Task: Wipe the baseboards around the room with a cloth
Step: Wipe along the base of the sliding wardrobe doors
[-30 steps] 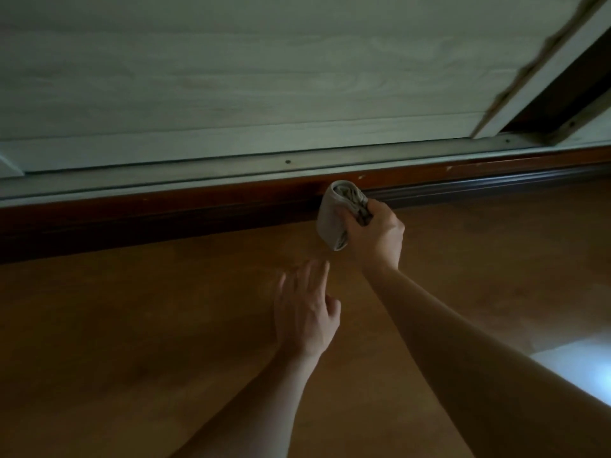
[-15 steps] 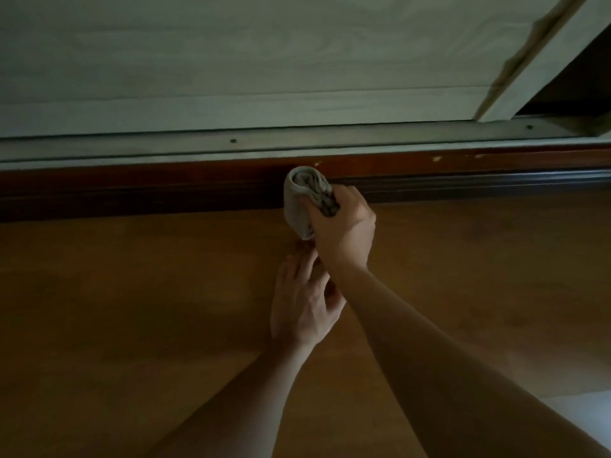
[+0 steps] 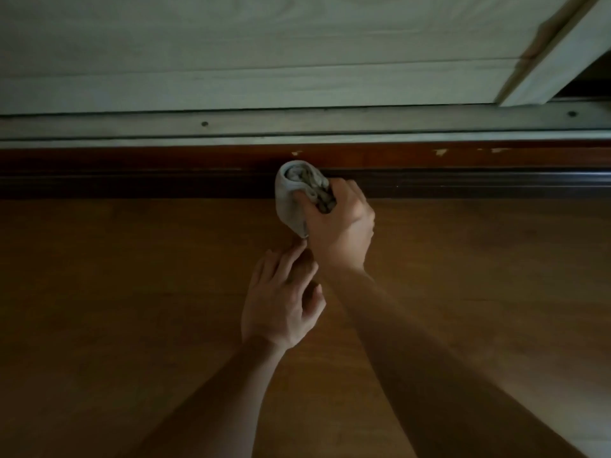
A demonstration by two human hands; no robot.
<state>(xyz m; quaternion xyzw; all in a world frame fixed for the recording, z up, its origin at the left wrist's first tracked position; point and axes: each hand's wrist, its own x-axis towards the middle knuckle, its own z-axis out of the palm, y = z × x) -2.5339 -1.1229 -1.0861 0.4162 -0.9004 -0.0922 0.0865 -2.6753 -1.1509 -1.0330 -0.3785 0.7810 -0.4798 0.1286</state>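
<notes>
A dark reddish-brown baseboard runs across the view where the wooden floor meets the wall. My right hand grips a bunched grey cloth, whose upper end presses against the baseboard near the middle. My left hand lies flat on the floor just below the right wrist, fingers relaxed and pointing toward the cloth.
Brown wooden floor fills the lower half. Above the baseboard sits a pale metal track with screws, and pale wood panelling. A light door frame slants at the upper right beside a dark gap.
My right hand has slid the cloth leftward along the baseboard. My left hand has stayed on the floor and now sits close under the right wrist.
</notes>
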